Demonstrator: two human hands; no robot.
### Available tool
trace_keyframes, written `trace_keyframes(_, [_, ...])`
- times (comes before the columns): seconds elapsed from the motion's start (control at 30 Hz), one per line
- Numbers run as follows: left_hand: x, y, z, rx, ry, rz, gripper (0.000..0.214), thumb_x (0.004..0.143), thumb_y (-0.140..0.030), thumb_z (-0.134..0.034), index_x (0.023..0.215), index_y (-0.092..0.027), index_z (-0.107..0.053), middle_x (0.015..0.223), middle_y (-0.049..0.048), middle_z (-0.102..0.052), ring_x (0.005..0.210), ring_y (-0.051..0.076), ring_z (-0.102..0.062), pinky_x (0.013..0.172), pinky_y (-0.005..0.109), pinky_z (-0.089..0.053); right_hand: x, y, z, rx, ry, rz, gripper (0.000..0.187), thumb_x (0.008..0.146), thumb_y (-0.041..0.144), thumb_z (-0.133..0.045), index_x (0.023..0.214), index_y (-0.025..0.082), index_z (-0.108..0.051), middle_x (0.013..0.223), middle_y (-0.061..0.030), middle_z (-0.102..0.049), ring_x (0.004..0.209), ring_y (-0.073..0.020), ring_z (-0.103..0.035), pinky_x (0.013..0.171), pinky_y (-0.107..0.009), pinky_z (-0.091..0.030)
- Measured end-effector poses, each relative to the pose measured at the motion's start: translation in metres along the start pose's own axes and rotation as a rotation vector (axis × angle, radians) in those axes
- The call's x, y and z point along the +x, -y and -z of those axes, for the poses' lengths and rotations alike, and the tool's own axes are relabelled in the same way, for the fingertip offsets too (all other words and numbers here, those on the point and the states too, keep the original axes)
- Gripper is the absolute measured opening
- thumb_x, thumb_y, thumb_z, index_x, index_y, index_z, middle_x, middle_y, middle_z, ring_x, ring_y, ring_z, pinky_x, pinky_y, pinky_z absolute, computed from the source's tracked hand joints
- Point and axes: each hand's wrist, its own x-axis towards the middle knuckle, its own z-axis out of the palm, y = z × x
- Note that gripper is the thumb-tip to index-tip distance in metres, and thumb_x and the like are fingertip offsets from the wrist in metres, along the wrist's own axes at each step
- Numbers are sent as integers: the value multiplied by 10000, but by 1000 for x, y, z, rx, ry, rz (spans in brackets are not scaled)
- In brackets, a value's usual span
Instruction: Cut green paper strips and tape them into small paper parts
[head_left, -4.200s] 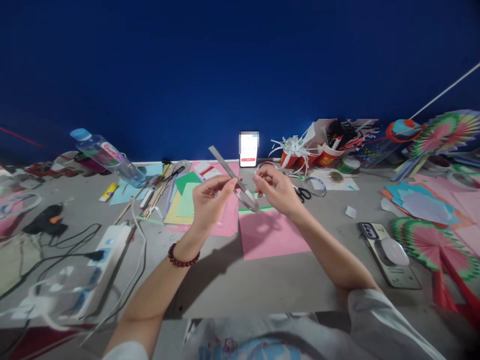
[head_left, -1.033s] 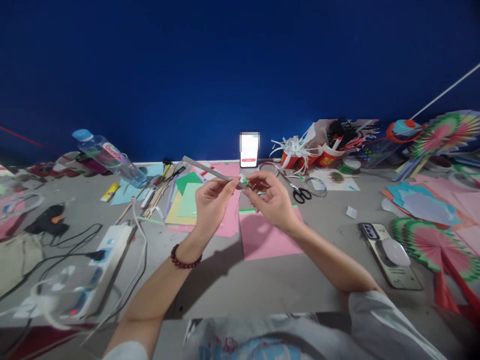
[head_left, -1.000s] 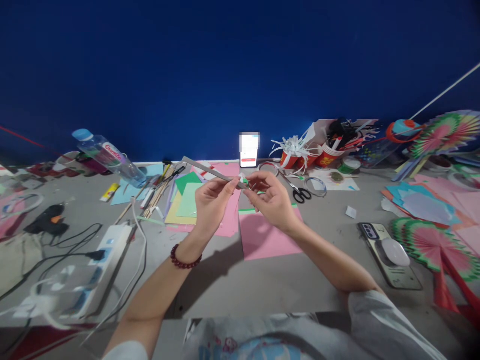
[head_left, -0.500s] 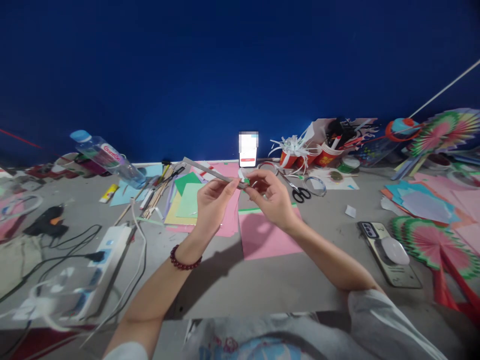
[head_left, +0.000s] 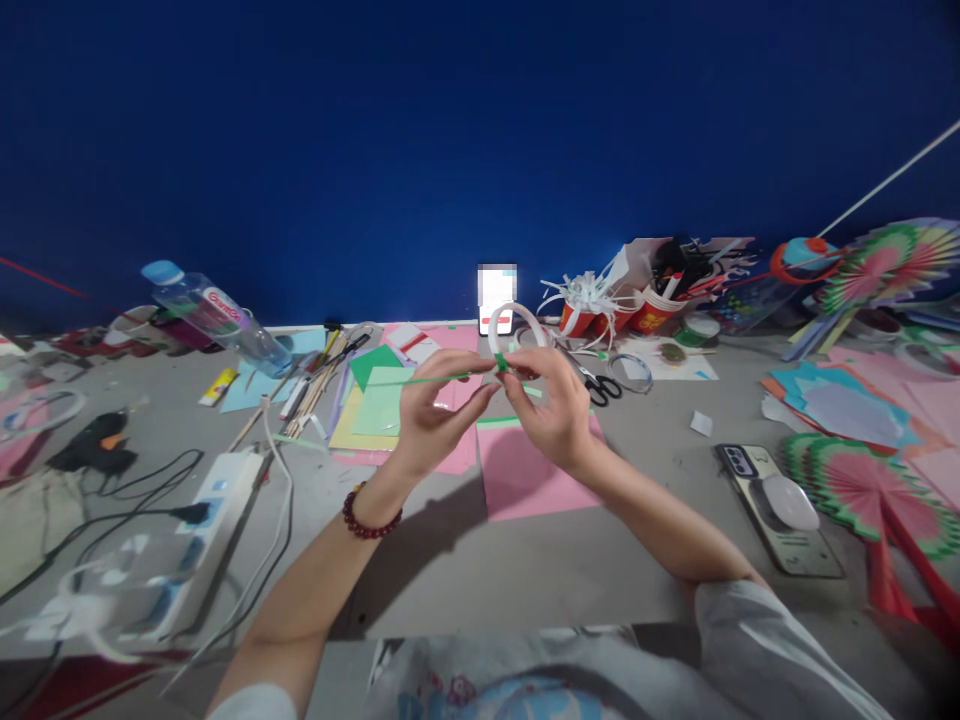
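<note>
My right hand (head_left: 553, 405) pinches a white ring (head_left: 517, 312), a curved band standing up above the fingers. Where the thumb and forefinger meet, a small bright green piece (head_left: 502, 362) wraps the ring's lower left side. From the left, a thin green strip (head_left: 420, 379) runs nearly edge-on behind and between the fingers of my left hand (head_left: 442, 410). The left thumb and fingertips come close together beside the green piece, curled loosely about the strip. Fingers hide part of the ring's lower edge. Under both hands lies pink paper (head_left: 525, 475).
Scissors (head_left: 602, 388) lie right of my right hand. Green sheets (head_left: 375, 400) and wooden sticks (head_left: 311, 390) are to the left. A lit phone (head_left: 495, 285) stands against the blue wall. Farther out are a bottle (head_left: 217, 315), a power strip (head_left: 210, 530), another phone (head_left: 780, 520) and paper fans (head_left: 877, 480).
The ring has turned upright and shows above my right hand. The strip, seen broad and greyish before, now appears thin and green, lower down. The left fingers have shifted towards the right hand.
</note>
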Motion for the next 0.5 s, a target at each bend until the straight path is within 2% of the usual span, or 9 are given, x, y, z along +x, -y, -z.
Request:
trace_keyframes(0.13, [0, 0, 1, 138, -3, -192, 118, 846, -168, -648, 946, -223, -677, 880, 24, -727, 828, 152, -679, 743, 310, -547, -1, -2, -1, -33, -51, 100, 284, 871, 119, -574, 1116, 262, -561, 919, -36, -686, 808, -177, -645, 696, -331, -528])
trace_keyframes(0.3, [-4, 4, 1, 317, -83, -400, 166, 829, -149, -666, 966, -242, -680, 875, 13, -735, 779, 146, -691, 681, 280, -541, -2, -4, -1, 4, -85, 96, 273, 868, 136, -596, 1110, 258, -565, 890, -26, -680, 777, -165, -638, 666, -311, -519])
trace_keyframes(0.5, [-7, 7, -2, 346, -113, -448, 166, 827, -161, -677, 959, -261, -686, 909, 13, -736, 795, 148, -683, 683, 288, -542, -3, -3, -2, 27, -79, 40, 227, 879, 165, -595, 1087, 256, -594, 840, -12, -662, 697, -145, -604, 660, -301, -508])
